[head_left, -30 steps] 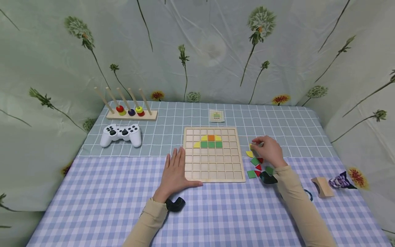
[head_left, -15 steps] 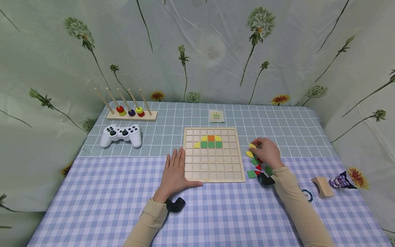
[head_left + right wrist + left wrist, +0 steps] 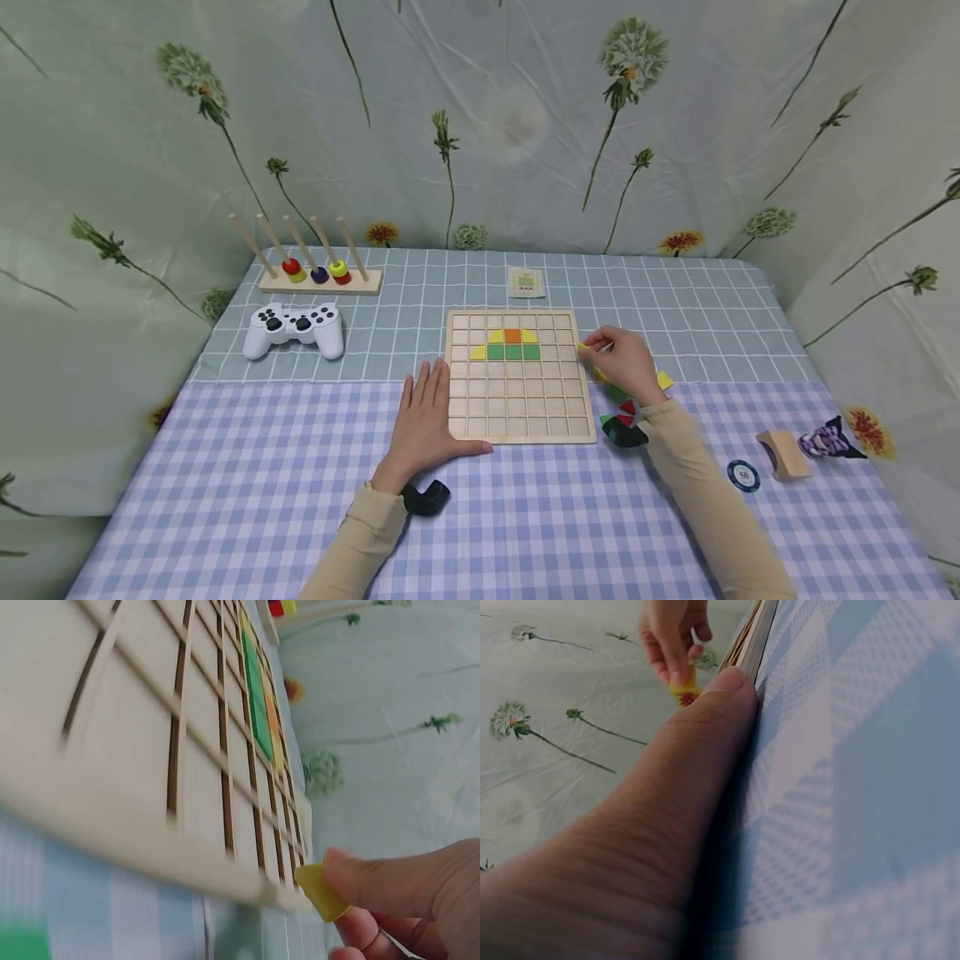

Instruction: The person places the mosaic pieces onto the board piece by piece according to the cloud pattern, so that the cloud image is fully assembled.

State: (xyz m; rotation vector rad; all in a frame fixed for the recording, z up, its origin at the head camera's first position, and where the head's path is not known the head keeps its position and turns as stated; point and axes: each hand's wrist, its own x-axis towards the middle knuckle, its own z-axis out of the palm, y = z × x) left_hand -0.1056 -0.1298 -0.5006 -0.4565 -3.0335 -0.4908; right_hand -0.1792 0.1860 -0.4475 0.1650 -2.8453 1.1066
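Head view: board (image 3: 517,400) holds three green squares (image 3: 513,352), one orange (image 3: 513,335).

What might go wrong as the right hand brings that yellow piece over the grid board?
The right hand pinches the yellow piece only at its tip, so it may slip. The hand's wrist passes over the loose pieces and may scatter them. The left hand lies flat beside the board, which might shift if nudged.
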